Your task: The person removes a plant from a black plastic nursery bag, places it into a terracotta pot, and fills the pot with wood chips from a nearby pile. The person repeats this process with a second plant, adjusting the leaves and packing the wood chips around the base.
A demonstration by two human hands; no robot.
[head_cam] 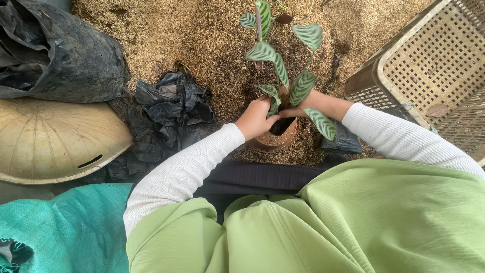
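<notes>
**Both hands at the rim of a small potted plant**

Fingers of your left hand (256,119) curl down over the near rim of the pot (275,139), knuckles bent and tips pressing into the dark soil at the base of the stems; they grip nothing, they press. Your right hand (309,103) comes in from the other side, half hidden behind the leaves, with its fingertips meeting the stems low down; whether it pinches them or only steadies them you cannot tell from here.

That pot sits on the ground straight ahead of you, on a bed of dry husks (192,35). It is small, round and brown, probably thin plastic, so expect it to be light and to flex if you squeeze its wall. Take it by the rim or cup it from below.

Treat the plant (283,65) as the fragile part: thin stalks, broad oval leaves striped light and dark green, easy to crease or snap. Hold it low, where the stems enter the soil, never by a leaf.

Crumpled black plastic bags (169,108) lie limp to the left, beside a pale domed lid (50,139). A stiff latticed crate (434,65) stands to the right.
</notes>
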